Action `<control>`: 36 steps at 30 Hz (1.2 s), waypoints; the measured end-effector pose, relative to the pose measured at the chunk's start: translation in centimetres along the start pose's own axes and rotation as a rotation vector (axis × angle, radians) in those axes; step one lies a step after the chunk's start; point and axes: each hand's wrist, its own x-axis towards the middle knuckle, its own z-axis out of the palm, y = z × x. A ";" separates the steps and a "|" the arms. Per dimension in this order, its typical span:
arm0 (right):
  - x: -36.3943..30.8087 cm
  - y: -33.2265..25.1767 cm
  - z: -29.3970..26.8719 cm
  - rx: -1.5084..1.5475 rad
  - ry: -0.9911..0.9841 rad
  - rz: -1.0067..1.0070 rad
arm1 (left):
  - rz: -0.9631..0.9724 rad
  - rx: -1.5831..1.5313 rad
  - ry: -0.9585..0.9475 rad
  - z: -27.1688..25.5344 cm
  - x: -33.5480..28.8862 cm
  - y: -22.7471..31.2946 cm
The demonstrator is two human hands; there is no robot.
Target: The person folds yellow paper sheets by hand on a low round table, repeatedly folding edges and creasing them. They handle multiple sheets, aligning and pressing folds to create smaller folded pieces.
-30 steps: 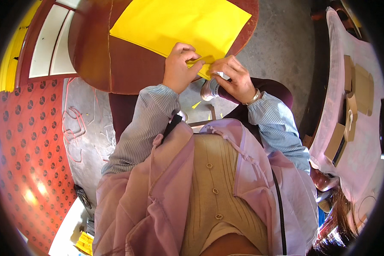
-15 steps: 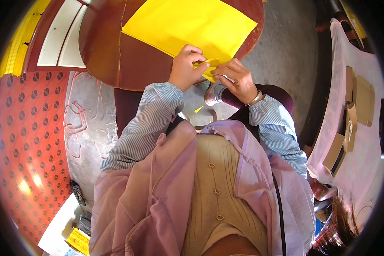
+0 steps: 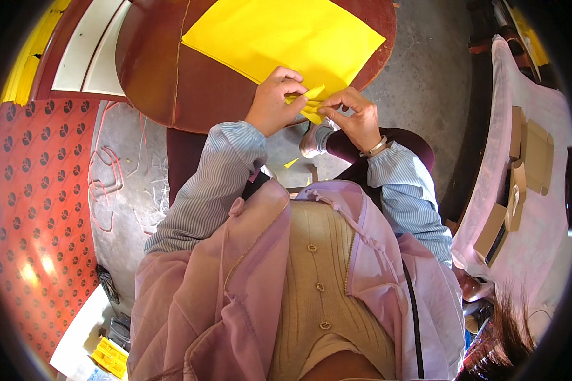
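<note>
A large yellow sheet (image 3: 286,41), perhaps a stack, lies on the round brown table (image 3: 216,98). At its near corner I hold a small folded piece of yellow material (image 3: 313,108) between both hands. Whether this piece is joined to the sheet cannot be made out. My left hand (image 3: 275,101) pinches its left side between thumb and fingers, the back of the hand toward the left. From the right, my right hand (image 3: 356,117) grips the other side between thumb and forefinger, the wrist wearing a bracelet (image 3: 377,147).
Below the table, a yellow triangular scrap (image 3: 291,162) lies on the grey floor (image 3: 429,82). Pink cord (image 3: 115,174) is strewn at left, beside a red patterned panel (image 3: 41,190). Opened cardboard boxes (image 3: 536,159) rest on a pink-covered surface (image 3: 543,219) at right.
My right hand has turned, with its fingers now at the right side of the folded yellow piece. Flaps of the piece stand up more. The view has shifted slightly.
</note>
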 end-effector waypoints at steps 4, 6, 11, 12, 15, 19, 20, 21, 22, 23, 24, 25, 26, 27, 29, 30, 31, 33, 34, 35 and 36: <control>0.0 -0.1 0.2 0.002 0.023 0.002 | -0.006 -0.032 -0.013 0.0 -0.1 0.1; 0.0 -0.1 0.4 0.008 0.033 0.002 | -0.022 -0.025 0.004 0.3 -0.3 0.4; -0.2 -0.3 0.6 0.069 0.045 0.045 | -0.065 0.017 0.070 1.0 -0.2 0.7; -0.3 -0.3 0.6 0.019 0.049 0.015 | -0.078 0.011 0.081 1.1 -0.2 0.7; -0.4 -0.1 0.5 -0.090 0.054 -0.092 | -0.072 -0.001 0.090 1.1 -0.1 0.5; -0.3 0.1 0.4 -0.074 0.060 -0.114 | -0.046 -0.002 0.073 0.9 -0.1 0.3; -0.3 0.2 0.4 -0.031 0.061 -0.075 | -0.030 -0.002 0.068 0.7 -0.1 0.2; -0.3 0.2 0.5 -0.025 0.062 -0.036 | -0.014 -0.002 0.062 0.6 -0.1 0.1; -0.3 0.2 0.5 -0.012 0.060 0.000 | -0.013 -0.007 0.053 0.5 -0.1 0.0; -0.3 0.2 0.5 0.001 0.058 0.036 | -0.013 -0.012 0.043 0.4 -0.1 -0.1; -0.3 0.2 0.5 0.000 0.059 0.039 | -0.018 -0.019 0.030 0.3 -0.1 -0.1; -0.3 0.3 0.6 -0.001 0.060 0.042 | -0.012 -0.036 0.025 0.2 -0.1 -0.2; -0.3 0.3 0.6 0.002 0.061 0.044 | -0.012 -0.054 0.017 0.2 -0.1 -0.2; -0.2 0.3 0.6 -0.001 0.061 0.049 | -0.016 -0.075 0.007 0.1 -0.2 -0.2; -0.2 0.3 0.6 0.006 0.059 0.061 | -0.025 -0.063 0.000 0.1 -0.2 -0.2; -0.2 0.3 0.6 -0.002 0.061 0.055 | -0.020 -0.069 0.003 0.2 -0.2 -0.2; -0.2 0.3 0.7 -0.005 0.062 0.054 | -0.035 -0.050 0.004 0.2 -0.2 -0.2; -0.1 0.3 0.7 -0.005 0.068 0.045 | -0.046 -0.036 0.016 0.4 -0.1 -0.2; -0.1 0.2 0.8 -0.001 0.073 0.039 | -0.035 -0.025 0.032 0.5 -0.1 -0.2; -0.1 0.2 0.8 0.007 0.080 0.034 | -0.031 -0.019 0.045 0.6 -0.1 -0.2; -0.1 0.1 0.8 0.007 0.081 0.037 | -0.035 -0.016 0.052 0.7 -0.1 -0.1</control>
